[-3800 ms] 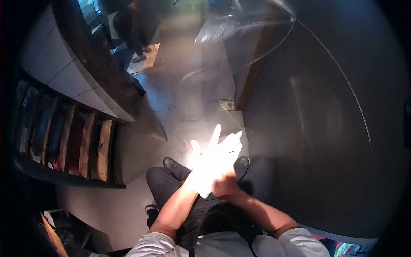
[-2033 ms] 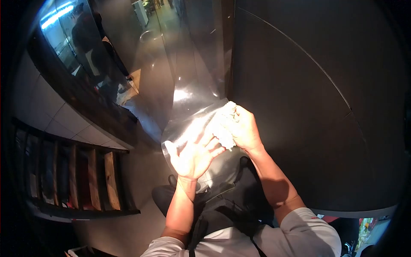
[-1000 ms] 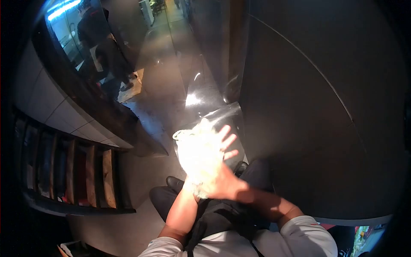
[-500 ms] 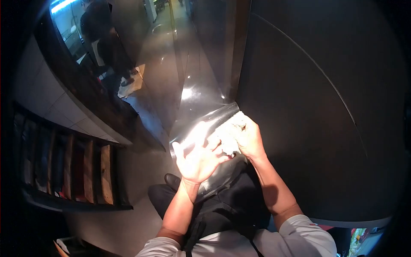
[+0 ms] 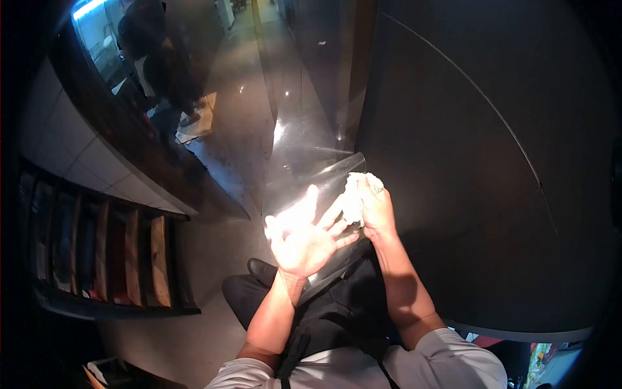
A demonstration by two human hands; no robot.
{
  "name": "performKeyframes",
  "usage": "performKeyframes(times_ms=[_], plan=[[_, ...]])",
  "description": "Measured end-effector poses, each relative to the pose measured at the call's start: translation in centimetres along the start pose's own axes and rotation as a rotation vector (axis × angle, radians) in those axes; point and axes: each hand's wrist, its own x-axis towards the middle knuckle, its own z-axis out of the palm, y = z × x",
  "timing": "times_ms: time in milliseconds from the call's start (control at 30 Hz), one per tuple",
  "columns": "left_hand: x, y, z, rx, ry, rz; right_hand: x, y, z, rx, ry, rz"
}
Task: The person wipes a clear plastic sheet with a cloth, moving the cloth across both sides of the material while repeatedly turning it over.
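A clear, shiny plastic sheet [image 5: 311, 172] lies in front of my body, with glare on its surface and its far edge curled. My left hand [image 5: 304, 243] is spread open, palm up, under or against the sheet; strong glare hides the exact contact. A crumpled white cloth [image 5: 354, 201] is bunched in my right hand [image 5: 378, 211], whose fingers are wrapped round it. The cloth is just right of my left fingertips, near the sheet's right edge.
A wooden slatted rack [image 5: 133, 259] stands at the left. At the upper left a person in dark clothes [image 5: 146, 39] is visible beyond a dark frame. A large dark panel [image 5: 453, 181] fills the right side. My dark shoe [image 5: 261, 271] is below.
My right hand has turned more upright, and the cloth now shows more fully between its fingers. The left hand stays spread, nearly in place. The sheet's far edge has shifted slightly.
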Motion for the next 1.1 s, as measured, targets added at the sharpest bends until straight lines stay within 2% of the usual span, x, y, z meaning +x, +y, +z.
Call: performKeyframes(times_ms=[100,133,233,267,367,467,500,533,567,600,633,700,767,833,867,900,933,967,1000,1033,1100], plan=[[-0.4,1.2,-0.2,-0.036,0.004,-0.005,-0.7,-1.4,-1.0,-0.034,-0.311,-0.027],[-0.6,1.6,-0.8,-0.048,-0.007,-0.007,-1.6,-2.4,0.5,-0.054,-0.223,-0.037],[-0.4,1.3,-0.4,-0.001,-0.003,0.001,-0.7,-1.2,-1.1,-0.338,-0.226,-0.21],[-0.3,1.0,-0.3,0.018,0.0,0.007,-0.5,-0.7,-1.5,-0.532,-0.133,-0.366],[-0.2,1.0,0.0,0.037,0.011,0.016,-1.4,-1.3,0.2,-0.781,0.069,-0.459],[-0.3,1.2,0.1,0.032,-0.058,0.009,0.0,0.1,-0.7,-0.572,0.149,-0.568],[-0.4,1.2,0.3,0.029,-0.095,0.009,0.8,-0.7,-1.8,-0.624,0.355,-0.337],[-0.8,1.6,0.7,-0.025,-0.087,0.018,4.0,1.0,-5.9,0.04,0.246,-0.394],[-1.4,2.2,1.3,-0.078,-0.082,0.028,3.9,-1.3,-5.3,0.222,0.358,-0.335],[-1.7,2.6,1.6,-0.061,-0.034,0.053,3.1,-2.2,-7.1,0.235,0.265,-0.325],[-1.8,3.1,1.3,-0.075,-0.071,0.052,3.1,-2.6,-9.1,0.341,0.071,-0.39],[-1.7,3.5,0.7,-0.113,-0.135,0.045,1.7,-4.6,-9.1,0.293,-0.145,-0.499],[-0.8,3.1,0.5,-0.087,-0.09,0.02,-0.9,-7.7,-3.6,-0.59,-0.053,-0.901],[0.2,2.0,0.7,-0.034,-0.027,-0.01,-3.2,-7.9,-0.8,-0.448,-0.276,-0.398],[0.6,1.0,1.2,-0.497,0.055,0.042,-3.4,-6.3,0.9,-0.753,-0.444,-0.552],[1.1,1.0,1.2,-0.356,0.044,0.03,-3.7,-4.8,2.6,-1.006,-0.592,-0.758],[1.8,1.1,0.8,-0.215,0.03,0.02,-5.6,-2.3,3.8,-0.967,-0.64,-0.459],[2.5,1.2,0.2,-0.07,0.014,0.016,-6.6,3.4,2.1,-1.228,-0.69,-0.827],[2.7,1.3,-1.1,-0.101,-0.01,0.039,-9.7,2.8,3.9,-1.292,-0.684,-0.938],[2.7,1.6,-1.1,-0.081,0.005,0.059,-11.1,3.9,3.7,-1.071,-0.733,-0.895],[1.9,1.9,-0.9,-0.047,0.055,0.085,-11.0,5.3,2.2,-1.132,-0.698,-0.897]])
